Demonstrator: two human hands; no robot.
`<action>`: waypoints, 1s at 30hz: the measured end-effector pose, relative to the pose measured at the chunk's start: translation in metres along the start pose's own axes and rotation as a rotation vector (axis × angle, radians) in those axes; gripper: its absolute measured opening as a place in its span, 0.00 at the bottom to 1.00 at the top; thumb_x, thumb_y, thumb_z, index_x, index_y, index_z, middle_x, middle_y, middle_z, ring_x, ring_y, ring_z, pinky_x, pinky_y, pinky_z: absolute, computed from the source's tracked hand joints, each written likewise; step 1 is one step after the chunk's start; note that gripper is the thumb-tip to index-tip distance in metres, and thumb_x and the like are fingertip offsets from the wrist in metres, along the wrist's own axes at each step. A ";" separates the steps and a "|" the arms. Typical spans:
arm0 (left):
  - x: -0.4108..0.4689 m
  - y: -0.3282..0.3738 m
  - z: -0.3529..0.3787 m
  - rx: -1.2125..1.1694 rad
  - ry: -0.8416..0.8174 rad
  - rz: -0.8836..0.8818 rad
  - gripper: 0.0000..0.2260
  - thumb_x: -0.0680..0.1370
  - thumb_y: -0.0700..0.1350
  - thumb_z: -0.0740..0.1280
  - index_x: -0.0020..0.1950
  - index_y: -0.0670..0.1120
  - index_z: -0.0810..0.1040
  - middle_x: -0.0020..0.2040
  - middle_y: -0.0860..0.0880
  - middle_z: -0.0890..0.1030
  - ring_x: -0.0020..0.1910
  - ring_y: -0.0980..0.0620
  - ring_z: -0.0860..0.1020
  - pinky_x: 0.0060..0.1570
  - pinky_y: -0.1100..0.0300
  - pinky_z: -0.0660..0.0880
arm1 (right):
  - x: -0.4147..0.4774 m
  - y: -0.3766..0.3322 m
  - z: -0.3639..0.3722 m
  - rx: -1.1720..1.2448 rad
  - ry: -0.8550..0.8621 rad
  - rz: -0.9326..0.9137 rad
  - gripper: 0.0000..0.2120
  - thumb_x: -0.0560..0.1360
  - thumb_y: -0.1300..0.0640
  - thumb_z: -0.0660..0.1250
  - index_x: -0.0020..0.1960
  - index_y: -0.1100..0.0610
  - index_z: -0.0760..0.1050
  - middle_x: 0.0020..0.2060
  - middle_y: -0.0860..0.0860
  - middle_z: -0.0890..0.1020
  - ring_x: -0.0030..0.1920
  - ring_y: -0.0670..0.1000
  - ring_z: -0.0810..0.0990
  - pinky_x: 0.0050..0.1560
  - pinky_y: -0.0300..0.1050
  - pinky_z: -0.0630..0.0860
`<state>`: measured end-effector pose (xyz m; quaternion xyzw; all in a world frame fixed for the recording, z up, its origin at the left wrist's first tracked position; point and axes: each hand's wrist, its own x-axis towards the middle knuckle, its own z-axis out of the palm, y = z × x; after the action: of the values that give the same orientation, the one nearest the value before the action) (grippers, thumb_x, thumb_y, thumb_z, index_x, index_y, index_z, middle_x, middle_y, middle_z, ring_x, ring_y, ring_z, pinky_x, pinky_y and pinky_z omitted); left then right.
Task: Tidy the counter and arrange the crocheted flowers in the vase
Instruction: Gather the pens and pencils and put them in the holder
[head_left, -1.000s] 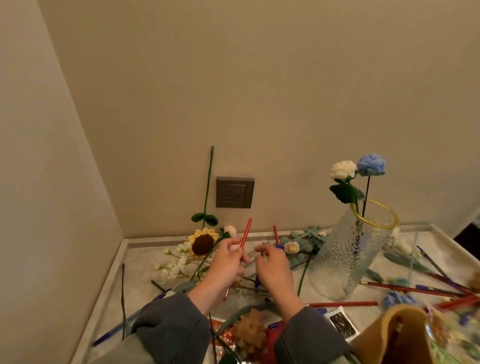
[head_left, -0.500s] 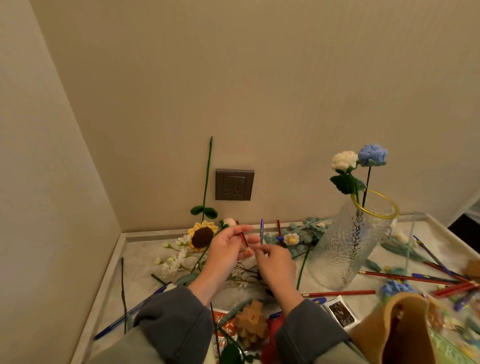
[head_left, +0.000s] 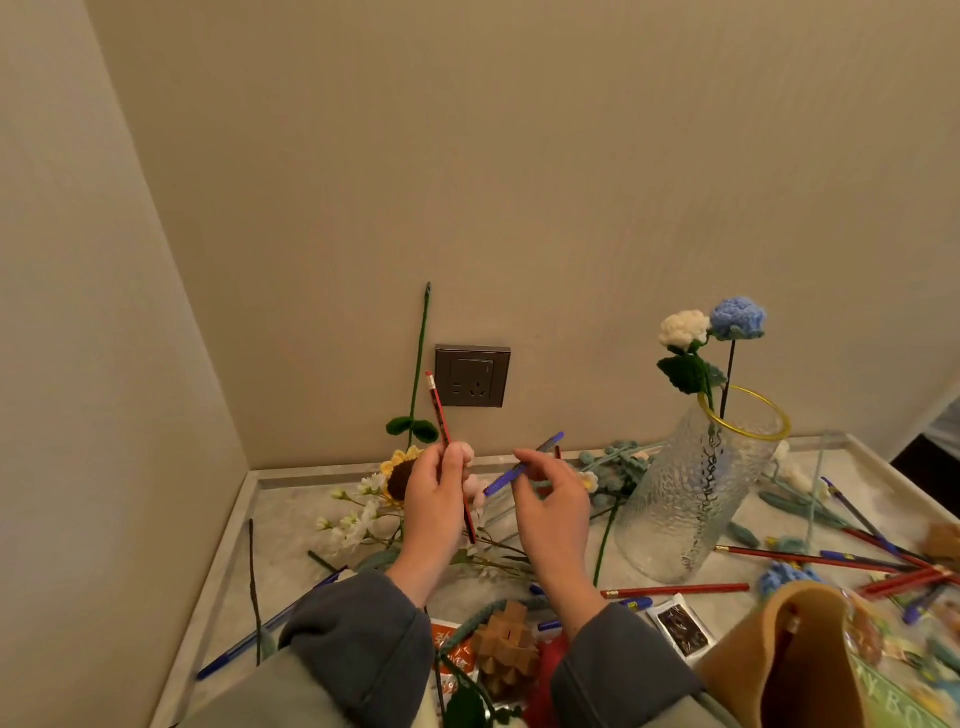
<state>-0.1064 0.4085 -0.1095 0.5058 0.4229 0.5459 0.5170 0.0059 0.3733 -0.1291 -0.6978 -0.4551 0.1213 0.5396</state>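
The left hand gripped a red pencil nearly upright, its fingers curled round the lower half and the eraser end pointing up. Just beside it, the right hand pinched a blue pen between thumb and fingertips, and the pen slanted up to the right. Both hands were raised above the tabletop. Behind the left hand lay a crocheted sunflower among small white blossoms, and teal crocheted sprigs lay beyond the right hand. To the right of the right hand, near but apart, stood the glass vase, upright. It already held a white crocheted flower and a blue crocheted flower. Loose red pencils lay at its foot, and a wooden puzzle sat between the sleeves.
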 end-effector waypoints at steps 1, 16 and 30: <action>0.000 -0.001 0.000 0.003 -0.012 -0.006 0.11 0.82 0.45 0.58 0.45 0.47 0.76 0.35 0.53 0.77 0.29 0.66 0.75 0.29 0.74 0.72 | 0.000 -0.002 0.001 0.002 0.003 0.000 0.10 0.76 0.56 0.68 0.54 0.42 0.79 0.44 0.38 0.79 0.48 0.36 0.75 0.45 0.30 0.69; 0.002 -0.010 0.004 0.135 -0.245 -0.194 0.12 0.84 0.45 0.53 0.51 0.44 0.75 0.35 0.48 0.72 0.25 0.57 0.65 0.25 0.65 0.62 | 0.001 0.000 -0.003 -0.155 -0.045 0.106 0.14 0.81 0.45 0.58 0.49 0.46 0.81 0.39 0.42 0.80 0.44 0.43 0.77 0.44 0.42 0.72; -0.005 -0.013 0.011 0.185 -0.400 -0.287 0.10 0.83 0.40 0.56 0.59 0.46 0.75 0.40 0.49 0.74 0.34 0.56 0.71 0.31 0.68 0.72 | -0.002 0.026 -0.009 -0.733 -0.353 0.524 0.23 0.76 0.44 0.56 0.67 0.52 0.72 0.67 0.57 0.69 0.69 0.60 0.63 0.67 0.54 0.60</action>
<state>-0.0944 0.4047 -0.1217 0.5837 0.4278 0.3152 0.6139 0.0235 0.3659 -0.1490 -0.9019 -0.3614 0.2014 0.1238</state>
